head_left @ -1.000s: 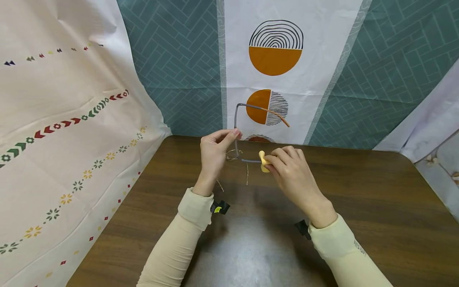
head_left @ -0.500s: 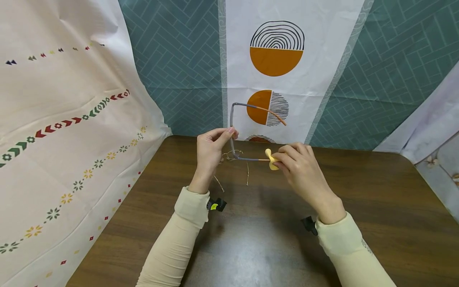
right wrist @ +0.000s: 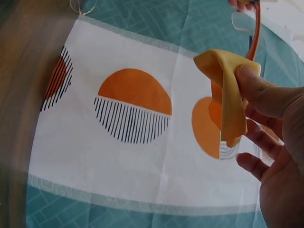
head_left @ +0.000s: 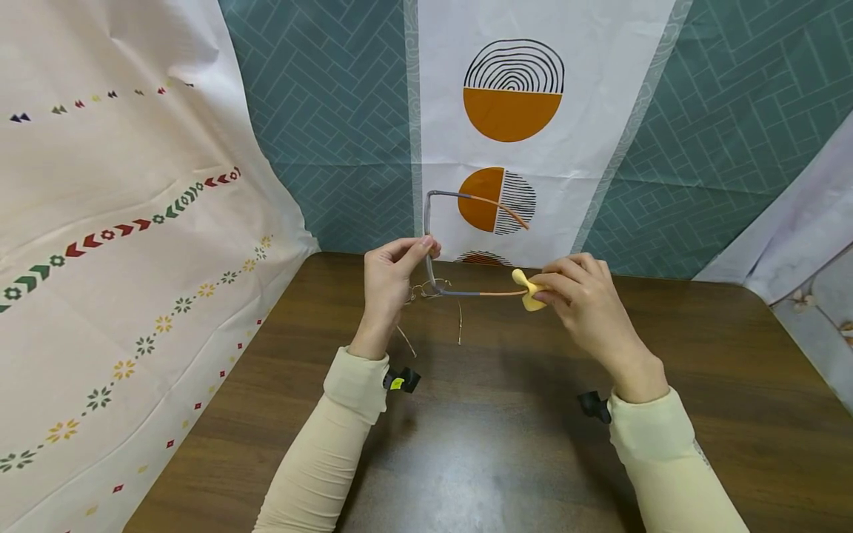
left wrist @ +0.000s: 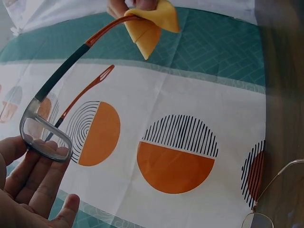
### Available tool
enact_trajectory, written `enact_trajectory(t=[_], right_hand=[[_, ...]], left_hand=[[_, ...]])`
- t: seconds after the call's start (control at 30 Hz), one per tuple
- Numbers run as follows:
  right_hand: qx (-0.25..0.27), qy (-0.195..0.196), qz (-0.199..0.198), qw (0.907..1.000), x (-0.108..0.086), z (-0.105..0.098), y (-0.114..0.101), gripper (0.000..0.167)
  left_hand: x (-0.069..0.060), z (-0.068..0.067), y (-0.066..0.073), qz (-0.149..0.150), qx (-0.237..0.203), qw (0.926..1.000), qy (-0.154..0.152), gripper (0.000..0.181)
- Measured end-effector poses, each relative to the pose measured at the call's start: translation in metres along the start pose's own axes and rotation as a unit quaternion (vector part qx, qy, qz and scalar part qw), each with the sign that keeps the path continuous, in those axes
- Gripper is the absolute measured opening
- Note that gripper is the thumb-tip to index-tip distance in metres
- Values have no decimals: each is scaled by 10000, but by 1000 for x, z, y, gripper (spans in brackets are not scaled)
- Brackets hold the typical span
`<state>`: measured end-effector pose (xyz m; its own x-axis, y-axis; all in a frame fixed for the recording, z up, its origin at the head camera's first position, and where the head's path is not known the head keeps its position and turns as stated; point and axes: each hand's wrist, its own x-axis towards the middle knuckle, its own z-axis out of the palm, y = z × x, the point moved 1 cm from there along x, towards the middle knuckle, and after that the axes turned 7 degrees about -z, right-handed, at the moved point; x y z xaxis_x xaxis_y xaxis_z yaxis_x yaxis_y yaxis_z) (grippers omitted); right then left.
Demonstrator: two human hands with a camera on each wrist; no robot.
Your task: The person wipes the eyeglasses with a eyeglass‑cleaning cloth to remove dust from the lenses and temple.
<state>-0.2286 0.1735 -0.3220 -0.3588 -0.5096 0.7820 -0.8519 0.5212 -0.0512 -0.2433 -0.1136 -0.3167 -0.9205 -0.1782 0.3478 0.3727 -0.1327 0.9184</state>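
My left hand [head_left: 392, 285] pinches a pair of eyeglasses [left wrist: 61, 71] by the front frame, above the table. Their grey front stands on edge, and both temples, grey-blue turning orange, point to the right. My right hand [head_left: 586, 303] holds a yellow cloth [head_left: 531, 290] pinched around the tip of the lower temple. In the right wrist view the cloth [right wrist: 228, 90] is folded between thumb and fingers, hiding the temple's end. The upper temple hangs free. Beyond the left hand, a second pair of glasses with a thin gold frame [head_left: 460, 322] rests on the table, partly hidden.
The dark wooden table [head_left: 466, 444] spans the space beneath both hands. Behind it hangs a green and white cloth [head_left: 333, 133] with orange half-circles. A cream patterned cloth [head_left: 133, 259] drapes along the left side.
My right hand has slid the cloth rightward along the lower temple, from its grey-blue part to the orange tip. My left hand has shifted slightly left with the eyeglasses.
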Motion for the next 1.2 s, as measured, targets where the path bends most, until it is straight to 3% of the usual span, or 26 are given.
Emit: enact_trajectory(t=[0.3, 0.47, 0.73, 1.2], right_hand=[[316, 213, 395, 9985, -4, -20, 8, 27], [322, 237, 318, 9987, 0, -24, 1, 29], [241, -65, -190, 9995, 10, -6, -26, 30], [189, -366, -298, 9987, 12, 27, -56, 23]], left_hand=[[0, 0, -1, 13, 78, 10000, -15, 19], [-2, 4, -3, 44, 320, 9995, -44, 20], [-10, 17, -8, 129, 624, 9979, -91, 18], [-23, 38, -17, 403, 915, 9949, -113, 19]])
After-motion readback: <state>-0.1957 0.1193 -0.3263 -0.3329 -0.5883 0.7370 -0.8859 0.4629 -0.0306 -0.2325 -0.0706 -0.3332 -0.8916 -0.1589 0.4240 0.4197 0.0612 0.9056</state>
